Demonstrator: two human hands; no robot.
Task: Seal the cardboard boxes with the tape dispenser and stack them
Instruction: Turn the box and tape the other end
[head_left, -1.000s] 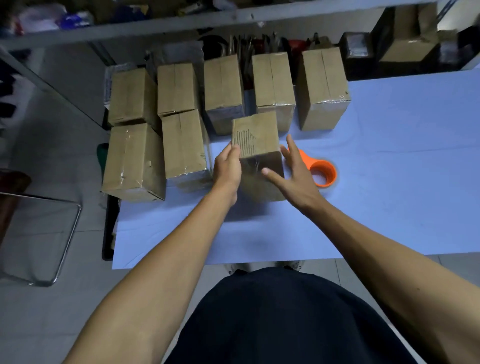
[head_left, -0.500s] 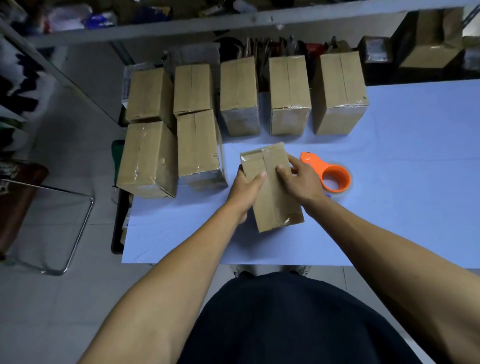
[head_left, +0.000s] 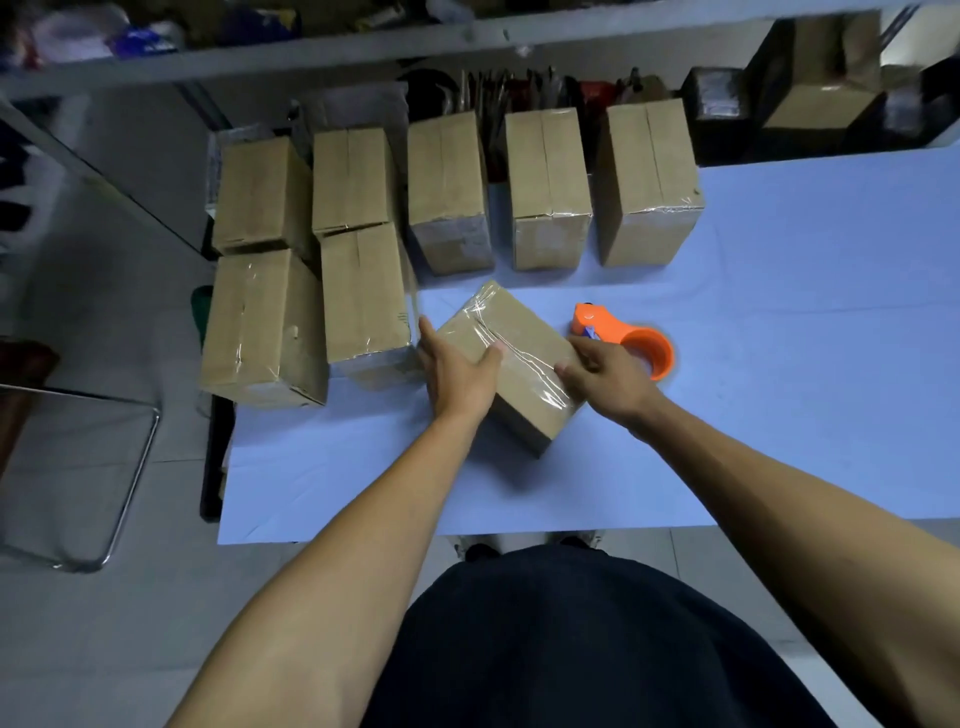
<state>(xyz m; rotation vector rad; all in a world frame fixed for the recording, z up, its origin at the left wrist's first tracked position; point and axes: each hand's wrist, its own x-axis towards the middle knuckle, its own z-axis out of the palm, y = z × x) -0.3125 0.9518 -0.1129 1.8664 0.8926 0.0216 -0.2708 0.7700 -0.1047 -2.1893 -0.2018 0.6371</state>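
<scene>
A small cardboard box (head_left: 524, 353) lies skewed on the blue table (head_left: 779, 415), with clear tape along its top seam. My left hand (head_left: 457, 374) grips its left side, thumb on top. My right hand (head_left: 608, 379) holds its right edge, fingers curled at the taped corner. The orange tape dispenser (head_left: 631, 338) lies on the table just behind my right hand, untouched.
Several taped boxes stand in a row at the table's back (head_left: 550, 187) and in a cluster at the left end (head_left: 265, 322). A metal shelf (head_left: 311, 52) with clutter runs behind. A metal chair frame (head_left: 119, 467) stands on the floor at the left.
The box has been turned from upright to lying flat, then rotated so its taped seam runs diagonally. Both hands shifted with it, staying on its sides.
</scene>
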